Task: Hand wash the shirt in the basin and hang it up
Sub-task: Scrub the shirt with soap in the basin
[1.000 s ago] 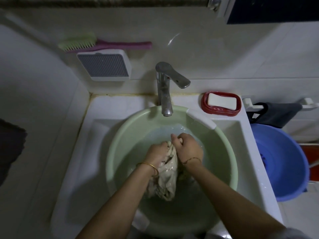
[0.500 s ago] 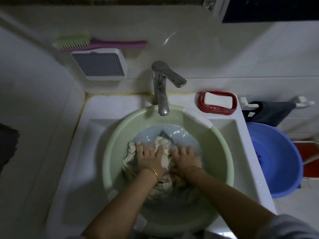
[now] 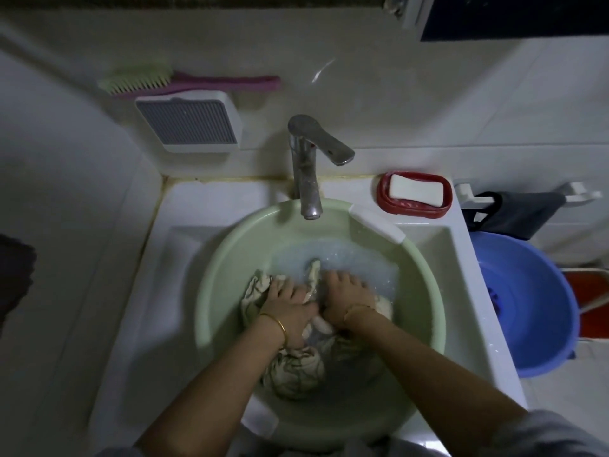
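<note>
A second ago we had the shirt [image 3: 293, 367] bunched between both fists and lifted partly clear of the water; now it is back down in the green basin [image 3: 230, 258], spread in a loose heap across the bottom, most of it under or beside our wrists. Half a second ago our palms lay flat on it — now the left hand [image 3: 290, 305] has curled over a fold at the heap's left side, and the right hand [image 3: 346, 298] presses down just beside it, fingers spread onto the cloth at the edge of the cloudy water. So the left grip is closing on fabric, the right is open and flat; neither holds the shirt up.

We read this as one stroke in a scrub-and-dunk cycle, not an end to washing. The water looks milky, so rinsing is likely still to come — the tap [image 3: 309, 179] above the basin is not running. The soap [image 3: 416, 190] sits in its red dish [image 3: 382, 196] on the counter, apart from our hands. Wringing and hanging remain.
</note>
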